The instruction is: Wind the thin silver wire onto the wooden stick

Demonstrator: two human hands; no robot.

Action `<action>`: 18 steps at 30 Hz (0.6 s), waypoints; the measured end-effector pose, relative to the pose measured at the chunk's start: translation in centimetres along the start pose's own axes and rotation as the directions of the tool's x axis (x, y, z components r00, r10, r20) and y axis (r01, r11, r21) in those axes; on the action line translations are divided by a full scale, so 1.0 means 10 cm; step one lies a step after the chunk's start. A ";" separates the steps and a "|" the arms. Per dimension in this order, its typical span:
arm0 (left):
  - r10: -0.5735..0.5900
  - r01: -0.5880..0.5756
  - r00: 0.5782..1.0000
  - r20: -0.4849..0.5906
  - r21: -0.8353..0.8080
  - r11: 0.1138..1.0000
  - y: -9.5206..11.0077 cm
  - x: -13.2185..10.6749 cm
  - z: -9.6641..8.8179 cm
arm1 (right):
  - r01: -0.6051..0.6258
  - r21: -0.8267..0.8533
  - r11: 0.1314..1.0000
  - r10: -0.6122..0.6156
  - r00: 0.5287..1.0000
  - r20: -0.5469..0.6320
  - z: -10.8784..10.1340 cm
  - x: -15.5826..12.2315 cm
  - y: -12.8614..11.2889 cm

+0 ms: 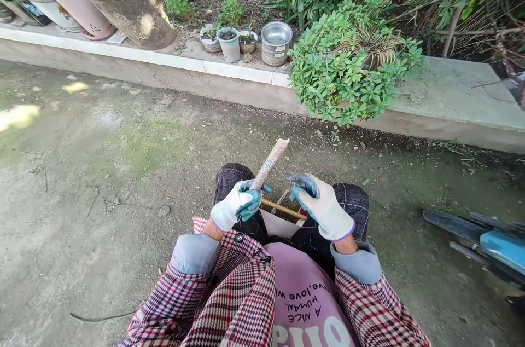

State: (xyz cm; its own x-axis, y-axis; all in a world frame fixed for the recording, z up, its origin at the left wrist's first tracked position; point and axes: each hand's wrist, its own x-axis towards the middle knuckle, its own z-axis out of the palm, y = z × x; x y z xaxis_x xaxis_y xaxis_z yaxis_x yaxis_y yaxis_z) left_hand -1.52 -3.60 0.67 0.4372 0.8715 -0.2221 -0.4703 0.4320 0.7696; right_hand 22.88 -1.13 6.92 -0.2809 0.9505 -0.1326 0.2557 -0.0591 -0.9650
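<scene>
My left hand (pixel 234 207), in a white glove with blue-green coated fingers, is closed round the lower part of a short wooden stick (pixel 275 156) that tilts up to the right. A thin strand is wound round the middle of this stick. From there the strand (pixel 283 174) runs across to my right hand (pixel 324 206), gloved alike, whose bent fingers pinch it. Whether it is wire or thread I cannot tell. Below and between the hands, a yellowish thin rod (pixel 283 208) lies across near my knees, partly hidden.
A low ledge (pixel 241 87) crosses ahead, bearing a large clay pot (pixel 135 13), small pots, a metal pot (pixel 276 43) and a bushy plant (pixel 348 73). Blue equipment (pixel 502 248), partly out of view, stands at the right. Twigs lie on the concrete ground (pixel 102 183).
</scene>
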 end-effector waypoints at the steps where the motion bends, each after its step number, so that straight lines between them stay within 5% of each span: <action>1: 0.007 -0.007 1.000 0.011 -0.005 1.000 0.00 -0.01 -0.01 | 0.012 -0.030 0.999 -0.013 1.000 -0.010 0.00 -0.02 -0.02; 9: 0.025 -0.025 0.999 0.029 -0.012 1.000 0.03 -0.03 0.01 | 0.067 -0.337 0.939 -0.085 0.996 -0.041 0.02 -0.11 -0.14; 18: -0.043 0.046 0.998 -0.040 0.072 0.996 0.10 -0.05 0.08 | 0.079 -0.123 0.989 -0.098 0.984 -0.151 0.08 -0.10 -0.05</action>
State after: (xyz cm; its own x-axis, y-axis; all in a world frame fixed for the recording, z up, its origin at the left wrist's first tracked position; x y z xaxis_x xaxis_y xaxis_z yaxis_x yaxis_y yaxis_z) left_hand -1.66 -3.81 2.03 0.4258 0.8608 -0.2788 -0.3934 0.4536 0.7997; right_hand 22.31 -2.34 7.38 -0.1611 0.9869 -0.0018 0.3447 0.0545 -0.9371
